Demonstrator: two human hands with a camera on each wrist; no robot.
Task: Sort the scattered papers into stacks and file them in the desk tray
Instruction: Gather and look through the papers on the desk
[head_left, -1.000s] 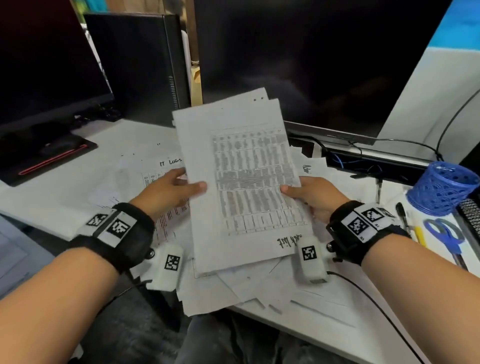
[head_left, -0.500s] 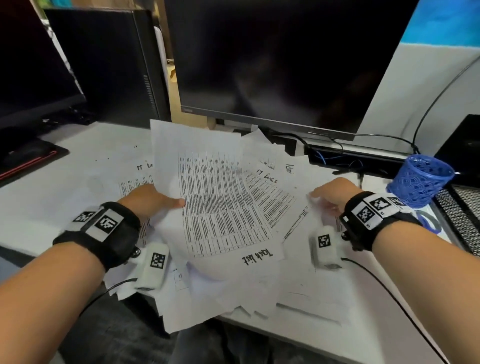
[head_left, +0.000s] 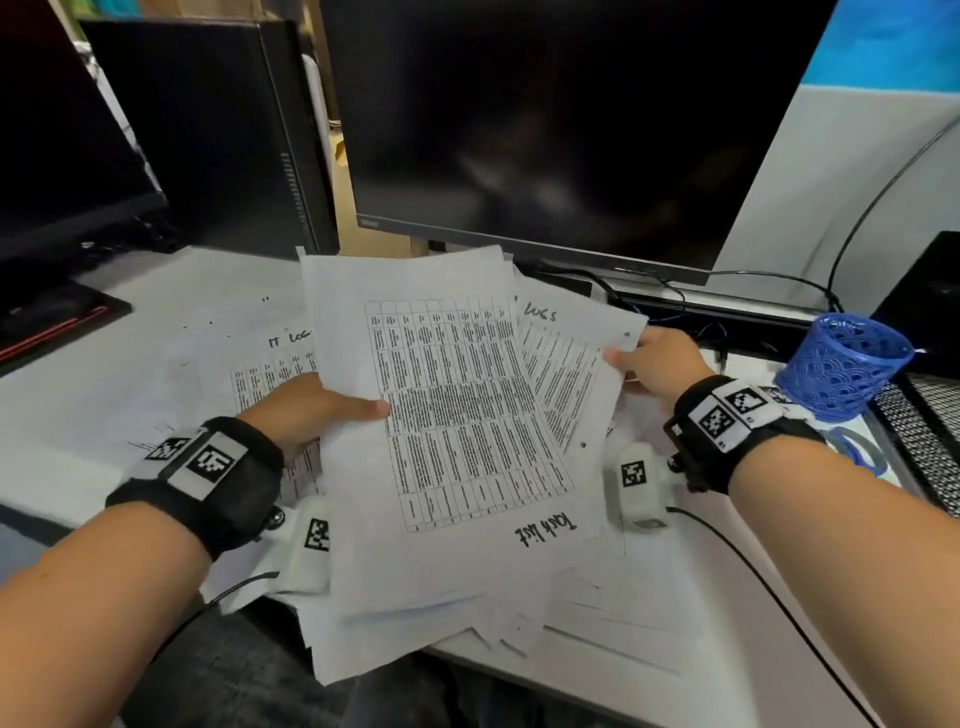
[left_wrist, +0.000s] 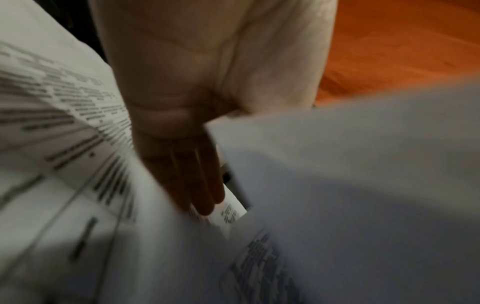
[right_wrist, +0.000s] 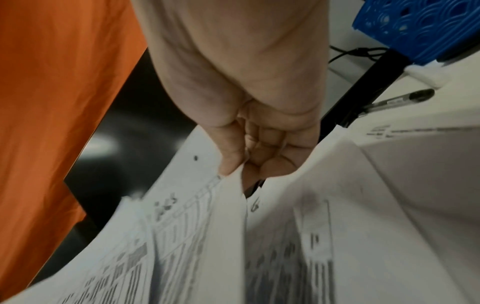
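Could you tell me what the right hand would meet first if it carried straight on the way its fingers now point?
Probably the printed sheet that the right hand already pinches; depth beyond it is unclear.

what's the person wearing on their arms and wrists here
Both forearms are bare, no sleeves. The left wrist and right wrist each carry a wide black strap with white tags printed with square black codes. Under each hangs a small white module with its own code tag, trailing a thin black cable.

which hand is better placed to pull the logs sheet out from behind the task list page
Right. The right hand already pinches the logs sheet at its free edge, thumb on top. The left hand holds the task list page in front, steadying it.
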